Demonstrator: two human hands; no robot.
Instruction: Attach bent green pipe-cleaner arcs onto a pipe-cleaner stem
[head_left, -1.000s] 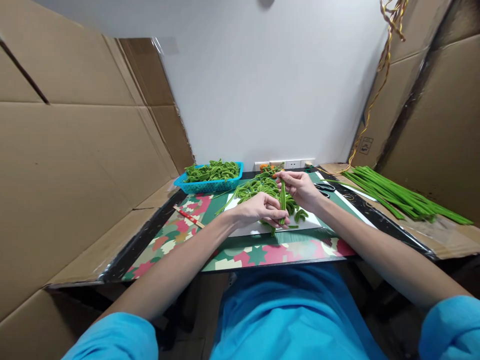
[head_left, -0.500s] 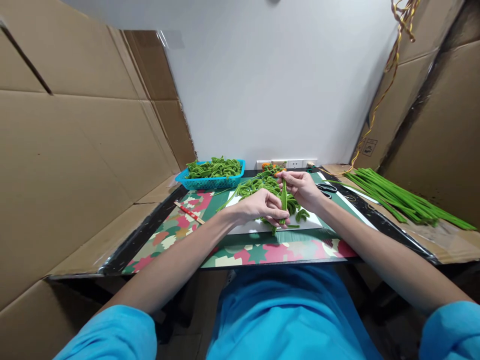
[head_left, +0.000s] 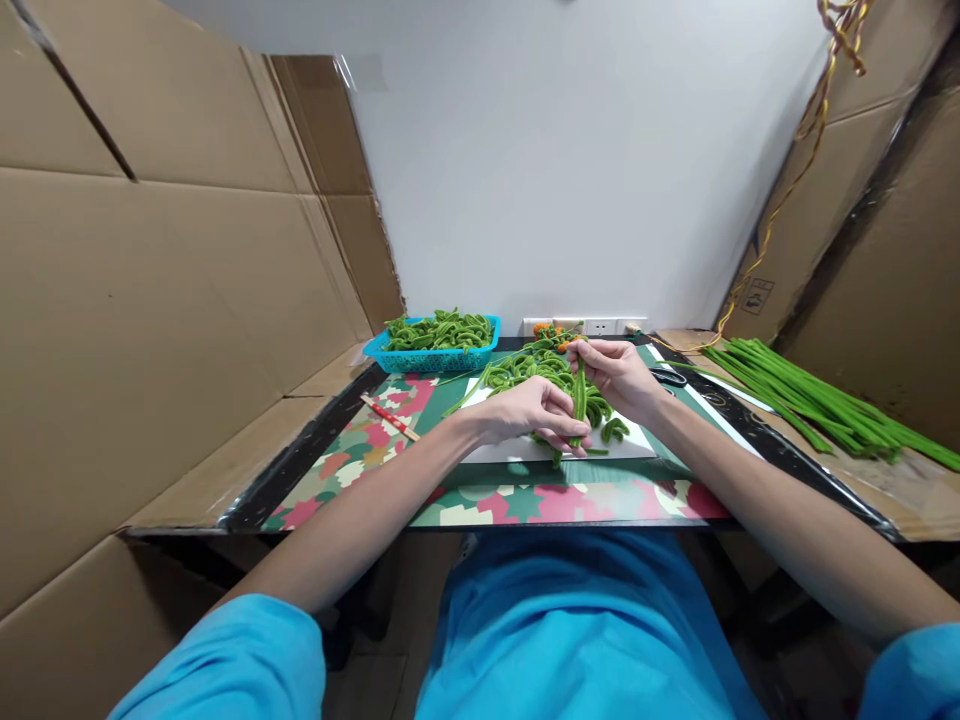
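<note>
Between my two hands a green pipe-cleaner leaf stands nearly upright. My left hand pinches its lower end, and my right hand grips its top between thumb and fingers. Beneath and behind them, a loose heap of bent green pipe-cleaner pieces covers much of a white sheet. One small folded green piece lies right of my left hand on that sheet.
A blue basket full of green pieces stands at the back left. Orange pipe-cleaner flowers lie by the wall. Scissors and long straight green stems are at the right; a red-and-wood stick lies left.
The whole view has shifted slightly, so things appear a little further right. Both hands keep their hold on the green leaf, almost in the same pose.
</note>
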